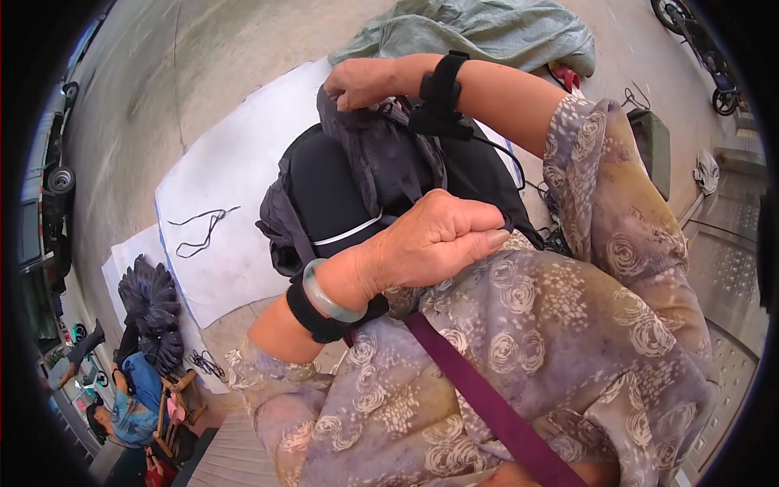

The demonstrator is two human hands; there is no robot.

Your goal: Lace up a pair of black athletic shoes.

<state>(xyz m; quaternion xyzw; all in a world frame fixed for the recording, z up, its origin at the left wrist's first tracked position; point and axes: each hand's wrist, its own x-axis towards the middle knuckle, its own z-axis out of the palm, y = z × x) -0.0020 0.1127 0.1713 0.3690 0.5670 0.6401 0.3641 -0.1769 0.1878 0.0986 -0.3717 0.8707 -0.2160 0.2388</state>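
My right hand (357, 84) reaches across from the right, its fingers closed on the upper end of a dark grey mesh fabric piece (377, 154). The piece hangs down over my lap, with loose folds and strap-like edges. My left hand (442, 239) is closed in a pinch in front of my waist, below the fabric. A small dark bit shows beside its thumb, but what the fingers hold is hidden. Under the fabric lies black cloth (324, 183) over my knee, crossed by a thin white band (347, 233).
White sheeting (235, 154) covers the floor ahead, with a loose black cord (199, 231) on it. Dark bundled pieces (152, 300) lie at left, near a seated person (134, 406). A grey-green tarp (479, 36) is heaped at the far side. A greenish box (652, 150) stands right.
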